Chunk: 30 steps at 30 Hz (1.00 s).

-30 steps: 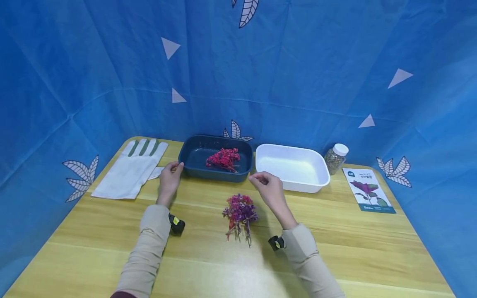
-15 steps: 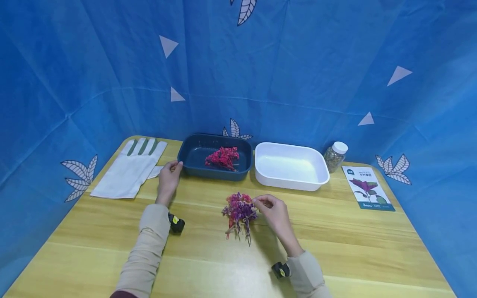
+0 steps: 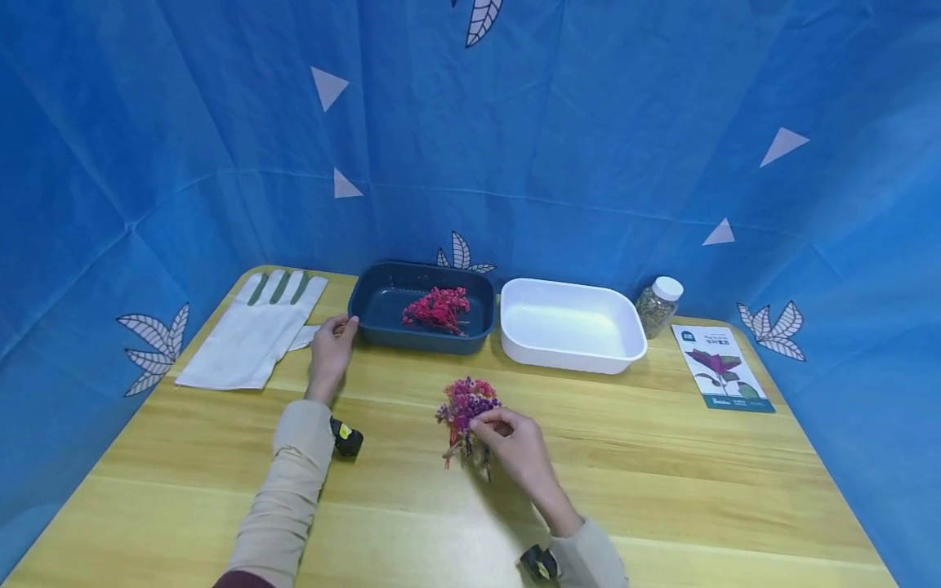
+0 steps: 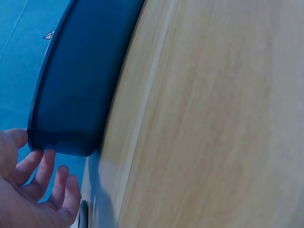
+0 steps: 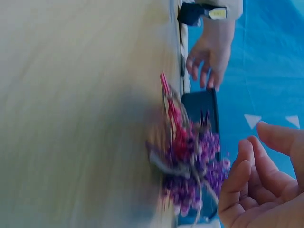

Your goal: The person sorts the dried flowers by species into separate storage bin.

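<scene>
Tabletop (image 3: pixel 412 527): was yellow wood grain, with a bright glare patch toward its near middle
Sleeves (image 3: pixel 290 490): were beige and reached in from the near side, one on each arm
Wrist cameras (image 3: pixel 345 438): were black, one worn at each wrist
Right hand (image 3: pixel 520 447): had its fingers loosely bent, with a narrow gap between thumb and forefinger and nothing held; it stood at the right side of the flower bunch (image 3: pixel 465 402), and contact could not be determined
Bunch position: lay near the middle, blooms pointing away from the person and stems toward the person; colours were purple, pink and red; the hand covered part of it in the head view
Seed packet (image 3: pixel 723 367): lay flat at the far right, with a purple plant printed on it
Left hand (image 3: pixel 331 351): held the near left corner of the dark tray (image 3: pixel 422 340) between thumb and fingertips; firmness of grip could not be determined
White glove (image 3: pixel 246 339): lay flat to the left of that hand, its fingers marked in green
White tray (image 3: pixel 573 357): stood upright just right of the dark one
Red sprig (image 3: pixel 437 309): lay inside the dark tray, right of its middle
Jar (image 3: pixel 656 310): stood beside the white tray, white-lidded
Curtain (image 3: pixel 588 122): was blue, printed with leaves and triangles, and hung behind everything
</scene>
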Tool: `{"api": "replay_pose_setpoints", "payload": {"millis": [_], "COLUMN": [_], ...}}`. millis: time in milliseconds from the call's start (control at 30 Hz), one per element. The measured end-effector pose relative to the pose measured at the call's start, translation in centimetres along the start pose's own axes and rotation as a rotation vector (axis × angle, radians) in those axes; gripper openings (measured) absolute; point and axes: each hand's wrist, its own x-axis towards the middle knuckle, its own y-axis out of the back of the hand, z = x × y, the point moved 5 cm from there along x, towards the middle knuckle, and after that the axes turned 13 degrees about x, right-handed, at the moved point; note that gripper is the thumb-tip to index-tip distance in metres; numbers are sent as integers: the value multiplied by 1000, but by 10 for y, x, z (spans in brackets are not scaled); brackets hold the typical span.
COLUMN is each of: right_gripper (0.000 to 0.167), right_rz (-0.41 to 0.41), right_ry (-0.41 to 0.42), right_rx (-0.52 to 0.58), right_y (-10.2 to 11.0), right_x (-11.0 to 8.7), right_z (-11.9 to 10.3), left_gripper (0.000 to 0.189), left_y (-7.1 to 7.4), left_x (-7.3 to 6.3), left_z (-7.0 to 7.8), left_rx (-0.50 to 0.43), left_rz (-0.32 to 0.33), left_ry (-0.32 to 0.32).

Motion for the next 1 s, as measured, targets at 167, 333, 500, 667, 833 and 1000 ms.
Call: {"api": "replay_pose_setpoints", "payload": {"millis": [167, 333, 500, 667, 833, 1000], "right_gripper": [13, 9, 10, 14, 16, 17], "right_rz": [-87, -153, -173, -176, -172, -155], "right_ry": [85, 127, 64, -18, -26, -17], "right_rx": [-58, -136, -159, -175, -251, -354], "right_y": [-17, -25, -25, -23, -26, -31], "right_x": [-2, -3, -3, -3, -1, 1], "right_z": [-1, 2, 7, 12, 10, 5], "left_gripper": [49, 49, 48, 48, 49, 49], "left_y": [-1, -2, -2, -1, 0, 1], "left_x": [0, 0, 0, 1, 0, 0], "left_z": [-1, -1, -1, 0, 1, 1], "left_rx": [-1, -1, -6, -2, 2, 5], "left_rz": [-5, -9, -9, -3, 5, 4], "left_ry": [2, 9, 21, 27, 28, 28]}}
